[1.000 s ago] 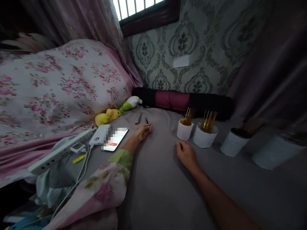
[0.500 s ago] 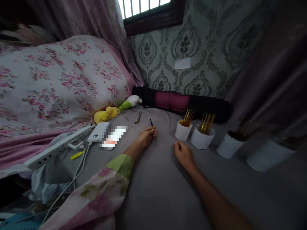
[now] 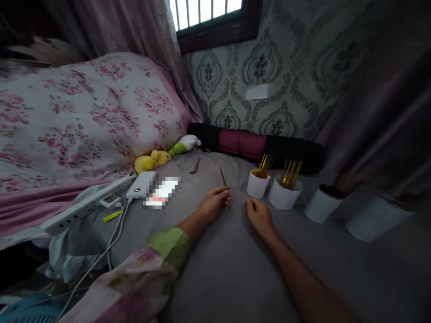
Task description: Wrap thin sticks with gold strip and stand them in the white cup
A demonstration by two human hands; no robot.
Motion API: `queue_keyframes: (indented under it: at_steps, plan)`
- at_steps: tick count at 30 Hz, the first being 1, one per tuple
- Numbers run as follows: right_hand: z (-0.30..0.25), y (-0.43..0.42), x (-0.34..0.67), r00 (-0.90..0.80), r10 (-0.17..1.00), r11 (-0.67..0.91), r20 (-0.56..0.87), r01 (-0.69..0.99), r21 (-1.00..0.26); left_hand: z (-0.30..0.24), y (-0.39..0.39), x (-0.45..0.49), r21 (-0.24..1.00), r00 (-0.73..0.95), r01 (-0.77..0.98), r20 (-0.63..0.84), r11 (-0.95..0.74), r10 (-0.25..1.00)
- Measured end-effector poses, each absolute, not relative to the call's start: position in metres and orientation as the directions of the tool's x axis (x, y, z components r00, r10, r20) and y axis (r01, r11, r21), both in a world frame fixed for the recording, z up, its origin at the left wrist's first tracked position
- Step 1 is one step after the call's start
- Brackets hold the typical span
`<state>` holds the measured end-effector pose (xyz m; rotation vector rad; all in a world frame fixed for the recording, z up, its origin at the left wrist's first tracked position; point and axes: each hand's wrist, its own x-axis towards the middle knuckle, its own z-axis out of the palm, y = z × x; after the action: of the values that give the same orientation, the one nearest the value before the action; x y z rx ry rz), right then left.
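Note:
Between the thumb and fingers of my left hand (image 3: 215, 202) is a slim, pointed, gold-coloured tool (image 3: 223, 178), its tip aimed away from me. Beside it my right hand (image 3: 260, 216) rests on the grey sheet in a loose fist, with nothing showing from it. Just beyond the right hand stand a small white pot (image 3: 257, 187) and a wider white pot (image 3: 284, 198), both holding thin golden prongs upright. Farther off on the sheet lies a thin brownish V-shaped piece (image 3: 195, 166).
Two more pale containers (image 3: 319, 207) (image 3: 377, 224) stand at the right. On the left lie a lit phone (image 3: 163, 193), a power bank (image 3: 143, 185), a power strip (image 3: 87, 204) and cables. Soft toys (image 3: 153, 161) and a black-and-maroon roll (image 3: 242, 142) line the back.
My left hand has moved right and slightly towards me, nearer my right hand. The tool in it has turned and now looks gold instead of dark. The right hand stays almost still.

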<state>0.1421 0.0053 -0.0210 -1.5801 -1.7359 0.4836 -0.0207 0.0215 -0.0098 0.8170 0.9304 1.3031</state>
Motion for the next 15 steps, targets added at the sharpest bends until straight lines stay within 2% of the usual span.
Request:
queue_keyframes:
  at_steps: [15]
  plan:
    - [-0.019,0.005,0.145,0.013,0.964,0.2,0.266,0.626,-0.754,-0.013,0.0,-0.013,0.958,0.043,-0.281,-0.055,0.065,0.998]
